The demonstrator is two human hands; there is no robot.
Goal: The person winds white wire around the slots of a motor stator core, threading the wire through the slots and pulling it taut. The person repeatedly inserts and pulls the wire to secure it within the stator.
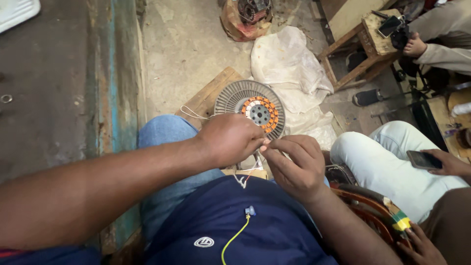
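Thin wire ends (241,179) below hands too fine to trace; what left hand (229,140) & right hand (294,164) pinch betw fingertips too small to tell. Fan motor (257,112) lower edge hidden behind left hand. Co-worker's phone (423,159) partly covered by hand, body cut off at right edge

Motor stator (259,114) on a wooden board (208,96), ahead of both hands; plastic sacks (289,64) behind it; wooden stool (365,46) farther right.
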